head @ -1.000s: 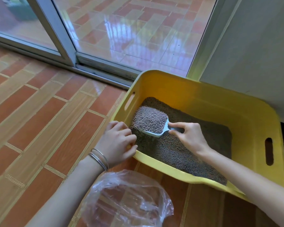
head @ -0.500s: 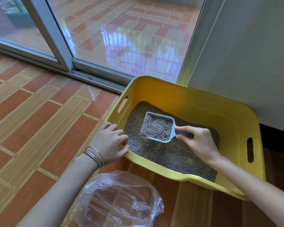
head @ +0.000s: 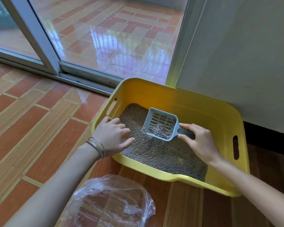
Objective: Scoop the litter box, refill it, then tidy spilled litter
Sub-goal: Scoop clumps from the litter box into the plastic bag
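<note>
On a tiled floor beside a sliding glass door (head: 105, 38) and a white wall (head: 244, 54) sits a yellow litter box (head: 170, 99) holding grey litter (head: 154, 154). The right hand (head: 202, 141) grips the handle of a pale blue slotted scoop (head: 159, 123), held just above the litter with a small heap of granules at its near end. The left hand (head: 111, 136), with thin bangles (head: 97, 146) at the wrist, rests on the box's left rim, fingers loosely bent, grasping nothing. A clear plastic bag (head: 108, 203) lies on the floor near the box's front edge.
</note>
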`<state>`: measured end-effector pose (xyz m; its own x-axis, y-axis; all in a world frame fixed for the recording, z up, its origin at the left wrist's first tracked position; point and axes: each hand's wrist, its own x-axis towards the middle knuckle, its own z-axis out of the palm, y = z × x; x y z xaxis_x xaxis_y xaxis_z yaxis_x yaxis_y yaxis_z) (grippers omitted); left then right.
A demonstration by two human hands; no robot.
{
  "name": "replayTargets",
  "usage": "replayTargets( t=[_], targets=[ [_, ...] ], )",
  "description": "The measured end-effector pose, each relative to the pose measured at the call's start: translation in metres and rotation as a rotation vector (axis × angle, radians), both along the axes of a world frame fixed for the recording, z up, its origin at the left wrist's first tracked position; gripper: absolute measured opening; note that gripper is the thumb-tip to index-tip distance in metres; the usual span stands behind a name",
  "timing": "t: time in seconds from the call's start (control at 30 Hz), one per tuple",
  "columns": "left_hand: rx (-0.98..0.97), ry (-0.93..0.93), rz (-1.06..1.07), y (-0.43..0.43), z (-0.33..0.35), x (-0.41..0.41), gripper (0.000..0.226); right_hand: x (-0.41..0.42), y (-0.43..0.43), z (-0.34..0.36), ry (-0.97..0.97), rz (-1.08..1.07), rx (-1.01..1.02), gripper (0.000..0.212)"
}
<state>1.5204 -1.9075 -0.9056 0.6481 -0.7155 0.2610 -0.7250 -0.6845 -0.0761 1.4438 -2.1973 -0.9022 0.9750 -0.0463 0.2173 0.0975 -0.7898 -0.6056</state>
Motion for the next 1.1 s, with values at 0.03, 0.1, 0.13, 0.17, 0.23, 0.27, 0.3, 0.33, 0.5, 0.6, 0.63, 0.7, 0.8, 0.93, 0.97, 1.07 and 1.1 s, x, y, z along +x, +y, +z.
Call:
replayTargets(
  t=[0.03,0.1,0.13,0.17,0.23,0.27,0.3,0.33,0.5,0.6,0.63,0.7,0.8,0.93,0.97,1.07,1.1],
  targets=[
    [0.002,0.002,0.003,0.000,-0.001,0.000,0.048,0.000,0.000,0.000,0.000,0.001,0.003,0.040],
    [-0.006,0.009,0.004,0.000,-0.004,-0.001,0.049,-0.001,-0.001,0.001,0.005,-0.003,0.011,0.040],
    [-0.012,0.014,0.006,0.001,-0.005,-0.001,0.049,-0.002,-0.002,0.001,0.007,-0.006,0.016,0.040],
    [-0.018,0.019,0.010,0.002,-0.005,-0.002,0.049,-0.002,-0.002,0.001,0.011,-0.007,0.020,0.040],
    [-0.024,0.019,0.010,0.003,-0.006,-0.003,0.049,-0.002,-0.002,0.001,0.015,-0.005,0.018,0.040],
    [-0.025,0.013,0.007,0.004,-0.006,-0.003,0.048,-0.003,-0.002,0.001,0.018,-0.002,0.015,0.040],
    [-0.026,0.007,0.006,0.004,-0.007,-0.004,0.047,-0.003,-0.001,0.002,0.022,0.004,0.012,0.040],
    [-0.026,0.008,0.006,0.004,-0.007,-0.005,0.047,-0.003,-0.001,0.002,0.028,0.014,0.007,0.040],
    [-0.026,0.008,0.021,0.007,-0.008,-0.009,0.045,-0.003,0.003,0.004,0.067,0.049,0.004,0.039],
    [-0.021,0.016,0.022,0.009,-0.009,-0.011,0.046,-0.004,0.005,0.002,0.100,0.069,-0.002,0.038],
    [-0.020,0.017,0.020,0.010,-0.009,-0.011,0.045,-0.004,0.006,0.001,0.109,0.077,0.001,0.037],
    [-0.016,0.023,0.019,0.010,-0.008,-0.011,0.045,-0.005,0.007,0.001,0.114,0.078,0.009,0.037],
    [-0.015,0.027,0.020,0.010,-0.008,-0.012,0.044,-0.007,0.008,0.001,0.120,0.089,0.000,0.038],
    [-0.010,0.031,0.022,0.010,-0.008,-0.013,0.043,-0.008,0.007,0.002,0.134,0.114,0.000,0.038],
    [-0.012,0.029,0.022,0.010,-0.008,-0.013,0.043,-0.009,0.007,0.002,0.139,0.120,-0.004,0.038],
    [-0.020,0.029,0.021,0.011,-0.007,-0.014,0.041,-0.009,0.008,0.000,0.145,0.124,-0.008,0.038],
    [-0.021,0.029,0.020,0.011,-0.007,-0.014,0.041,-0.010,0.008,0.000,0.145,0.122,-0.009,0.038]
  ],
)
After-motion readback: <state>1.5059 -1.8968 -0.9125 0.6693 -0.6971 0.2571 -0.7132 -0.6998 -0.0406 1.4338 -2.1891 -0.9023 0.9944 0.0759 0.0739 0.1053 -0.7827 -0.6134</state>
